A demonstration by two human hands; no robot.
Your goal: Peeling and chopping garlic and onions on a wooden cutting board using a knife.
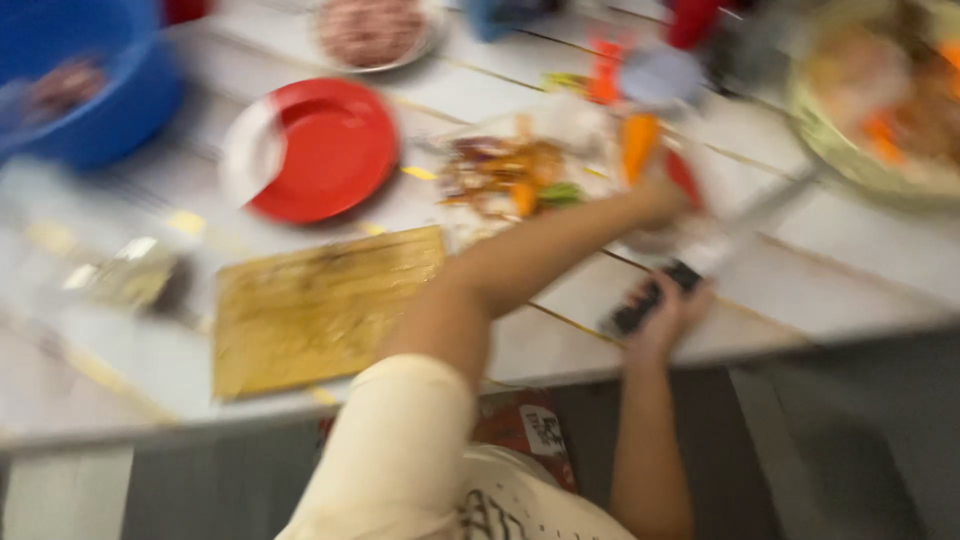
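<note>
- Head view, blurred: left hand (668,196) reaches across to carrot (640,142) by scrap pile (510,175); grip state can't tell.
- Right hand (668,312) closed on knife handle (650,298), blade over table edge (560,370), away from reaching arm.
- Cutting board (320,305) lies near, w/ red plate (320,150) behind.

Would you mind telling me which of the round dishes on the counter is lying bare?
The flat red plate beside the wooden cutting board; the blue bowl, small far plate and large bowl all hold food.
</note>
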